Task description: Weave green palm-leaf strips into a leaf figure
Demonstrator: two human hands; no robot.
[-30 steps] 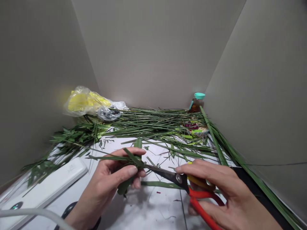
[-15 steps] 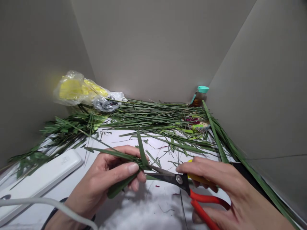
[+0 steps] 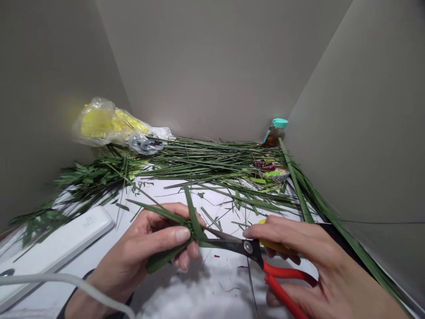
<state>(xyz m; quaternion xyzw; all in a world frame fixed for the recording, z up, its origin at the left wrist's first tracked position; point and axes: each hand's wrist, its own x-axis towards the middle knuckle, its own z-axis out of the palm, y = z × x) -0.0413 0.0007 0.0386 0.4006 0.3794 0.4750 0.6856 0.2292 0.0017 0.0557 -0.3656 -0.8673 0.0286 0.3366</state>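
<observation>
Green leaf strips [image 3: 181, 230] are folded into a small knot, pinched tightly between thumb and fingers of the left hand [image 3: 146, 248], with loose ends sticking out past the grip. Left of that grip lie a white plastic bar [image 3: 56, 243] with an embossed mark too small to read, a grey cable [image 3: 59, 279] running across the bottom of the view, leafy sprigs [image 3: 86, 181] and a plastic bag [image 3: 99, 124] with something yellow inside. Behind the grip, a long pile of cut leaves [image 3: 212, 161] spreads across the back of the white surface [image 3: 219, 283]. To the right, the right hand [image 3: 318, 252] closes on red-handled scissors [image 3: 247, 247], their black blades reaching the knot, tips hidden among the strips. A yellow object [image 3: 270, 243] is mostly hidden behind that hand. Farther back stand an amber jar [image 3: 271, 141] with a teal lid and a small dish [image 3: 272, 172] holding something dark red, half-buried in leaves.
</observation>
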